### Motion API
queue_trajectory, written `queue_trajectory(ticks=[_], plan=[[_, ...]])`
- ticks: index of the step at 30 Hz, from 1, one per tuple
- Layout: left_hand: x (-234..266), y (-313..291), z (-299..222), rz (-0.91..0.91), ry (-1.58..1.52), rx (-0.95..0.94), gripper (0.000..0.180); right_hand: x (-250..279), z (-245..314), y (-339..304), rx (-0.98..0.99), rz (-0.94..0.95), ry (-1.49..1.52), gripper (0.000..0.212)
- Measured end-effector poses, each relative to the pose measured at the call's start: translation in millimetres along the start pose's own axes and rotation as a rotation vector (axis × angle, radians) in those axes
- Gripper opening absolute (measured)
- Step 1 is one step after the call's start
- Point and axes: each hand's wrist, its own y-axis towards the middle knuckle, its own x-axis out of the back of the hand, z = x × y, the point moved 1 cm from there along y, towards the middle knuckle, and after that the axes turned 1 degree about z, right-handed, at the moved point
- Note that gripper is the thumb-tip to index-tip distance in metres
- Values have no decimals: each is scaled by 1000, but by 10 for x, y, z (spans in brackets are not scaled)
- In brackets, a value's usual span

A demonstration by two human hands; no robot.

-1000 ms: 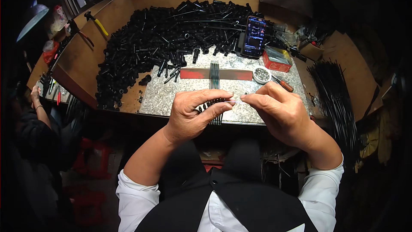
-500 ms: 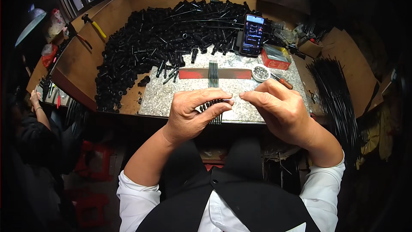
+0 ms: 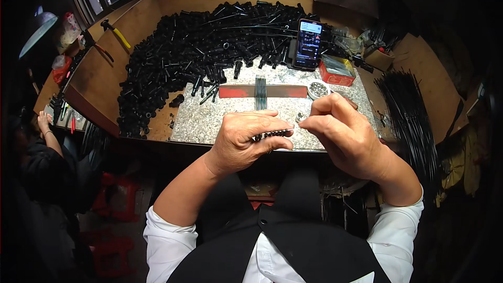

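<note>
Clock off bar (image 3: 288, 91) on slab (image 3: 201, 118): rods (image 3: 261, 94) lay across it, parts heap (image 3: 204, 47) sat at 11, phone (image 3: 309, 44) 1:30, box (image 3: 336, 79) 2:30, dish (image 3: 312, 96) 3, rod bundle (image 3: 411, 120) off-slab past 3. Left hand (image 3: 243, 133) was at 6, right hand (image 3: 348, 133) at 4.

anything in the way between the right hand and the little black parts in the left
Nothing visible: only a narrow gap separates the right hand from the row of small black parts pinched in the left hand. A small shiny piece shows by the right hand; whether it is held is unclear.
</note>
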Motion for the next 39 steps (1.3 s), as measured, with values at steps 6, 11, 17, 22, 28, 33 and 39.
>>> queue_trajectory(ticks=[6,11,17,22,28,33,39], plan=[[19,-7,18,14,-15,-11,28,33,34,71,41,-12,-69,33],[23,-17,53,4,24,-47,33,29,45,96,73,16,-109,34],[2,-24,56,-16,56,-72,35,-71,89,127,13,35,88,39],[-93,-143,116,-2,13,19,35,-140,154,230,-60,-37,261,39],[-229,-519,372,144,-21,380,51,-258,51,276,15,48,267,23],[-300,-812,709,570,539,282,84,-171,19,356,15,19,258,14],[-251,-324,458,368,475,78,74,479,19,778,177,-110,172,7]])
